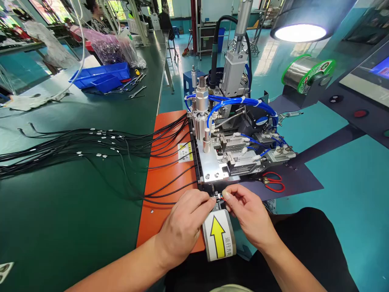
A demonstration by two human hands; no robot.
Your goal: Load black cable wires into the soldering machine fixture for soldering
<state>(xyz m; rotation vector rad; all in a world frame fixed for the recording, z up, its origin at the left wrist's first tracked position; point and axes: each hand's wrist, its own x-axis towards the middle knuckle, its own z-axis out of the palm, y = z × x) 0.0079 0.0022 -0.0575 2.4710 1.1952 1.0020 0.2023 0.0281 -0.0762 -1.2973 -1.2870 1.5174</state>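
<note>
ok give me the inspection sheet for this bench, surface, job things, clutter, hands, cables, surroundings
surface: green table with an orange plate beside the machine
job's things: cable end with a red bit, at the machine's front edge; arrow label just below it
clutter: red scissors on the dark mat; wrenches and blue bins far back
grips: left hand and right hand both pinch the cable end, one from each side
cables: black cables fan across table and plate into the machine; blue hoses loop over it
surroundings: lamp lit; wire spool; a person at the far bench
</note>
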